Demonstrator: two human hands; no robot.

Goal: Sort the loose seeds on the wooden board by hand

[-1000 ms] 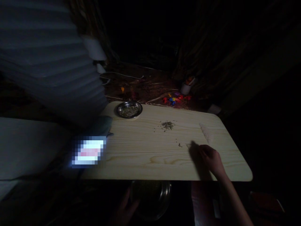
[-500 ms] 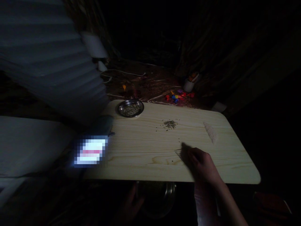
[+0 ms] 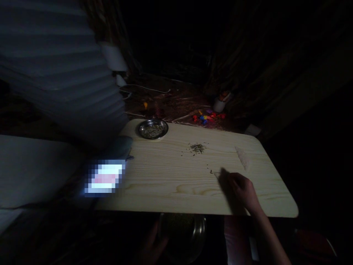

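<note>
My right hand (image 3: pixel 244 189) is closed, its fingers pinched over the right part of the pale wooden table (image 3: pixel 160 169). Two thin pale prongs that look like tweezers (image 3: pixel 216 173) reach left from it. Their tip is beside a few dark grains (image 3: pixel 211 171). Farther back lies a loose heap of small dark greenish grains (image 3: pixel 197 148). A strip of pale, rice-like grains (image 3: pixel 242 158) is to the right. Below the near edge, my left hand (image 3: pixel 154 243) grips the side of a shiny metal bowl (image 3: pixel 200 230), dim in shadow, with greenish contents.
A round steel plate (image 3: pixel 140 129) holding pale grains stands at the back left corner. A bright screen (image 3: pixel 106 178) glows at the left edge. Behind the table are small coloured pieces (image 3: pixel 205 118), a white cup (image 3: pixel 219 106) and a cable (image 3: pixel 149 87). Light is low.
My right hand has shifted slightly right, and the prongs' tip now sits by a few dark grains. The view has moved a little. My left hand stays at the bowl.
</note>
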